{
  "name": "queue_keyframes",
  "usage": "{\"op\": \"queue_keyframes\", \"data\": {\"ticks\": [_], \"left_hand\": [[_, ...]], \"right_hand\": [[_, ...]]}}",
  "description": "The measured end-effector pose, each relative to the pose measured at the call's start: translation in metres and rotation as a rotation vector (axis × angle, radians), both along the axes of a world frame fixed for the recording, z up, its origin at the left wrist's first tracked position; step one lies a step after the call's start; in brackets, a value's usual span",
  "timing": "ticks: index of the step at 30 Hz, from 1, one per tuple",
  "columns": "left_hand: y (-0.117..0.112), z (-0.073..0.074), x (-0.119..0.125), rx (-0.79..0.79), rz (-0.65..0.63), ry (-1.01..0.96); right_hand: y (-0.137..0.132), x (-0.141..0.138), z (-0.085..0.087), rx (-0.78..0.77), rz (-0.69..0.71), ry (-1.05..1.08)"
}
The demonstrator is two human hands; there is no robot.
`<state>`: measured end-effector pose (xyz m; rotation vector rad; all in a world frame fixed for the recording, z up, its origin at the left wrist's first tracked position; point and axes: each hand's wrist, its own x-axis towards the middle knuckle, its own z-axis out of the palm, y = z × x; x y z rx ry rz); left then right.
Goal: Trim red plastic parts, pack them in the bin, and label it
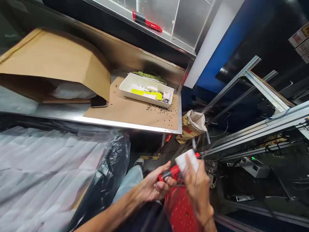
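Note:
My left hand (156, 183) is wrapped round the black end of a slim red-and-black cylindrical tool (174, 173), held at a slant above my lap. On the right, my right hand (198, 185) presses a folded white cloth (185, 161) against the tool's red far part. The red tip sticks out beyond the cloth. Motion smears the right hand somewhat, and the cloth hides the tool's middle. A similar red-and-black tool (147, 22) lies on the metal shelf above the bench.
On the bench stand a white tray (125, 85) with yellow strips and small dark pieces, more scattered beside it, and an open brown carton (72, 61). White wrapped rows (43, 174) in black plastic fill the lower left. A red stool (181, 209), paper sack (193, 125) and metal frame (241, 138) are nearby.

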<state>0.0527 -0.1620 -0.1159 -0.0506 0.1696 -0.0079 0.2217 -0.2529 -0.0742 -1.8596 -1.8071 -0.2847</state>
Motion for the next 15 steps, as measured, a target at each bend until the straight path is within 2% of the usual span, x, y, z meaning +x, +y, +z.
{"op": "queue_keyframes", "data": {"ticks": [2,3,8,12,15], "left_hand": [[0.000,0.001,0.001,0.061,0.004,0.075],[-0.001,0.002,0.002,0.119,0.012,0.125],[-0.010,0.019,0.006,0.576,0.097,0.422],[-0.015,0.035,0.006,0.896,0.133,0.530],[-0.014,0.039,0.007,0.983,0.159,0.464]], "right_hand": [[0.001,0.003,0.005,-0.048,0.128,-0.047],[0.002,0.006,0.006,-0.066,0.126,-0.071],[0.005,0.025,-0.004,-0.046,-0.145,-0.035],[0.000,0.033,-0.008,0.008,-0.172,0.050],[-0.009,0.033,-0.007,0.028,-0.138,0.132]]}}
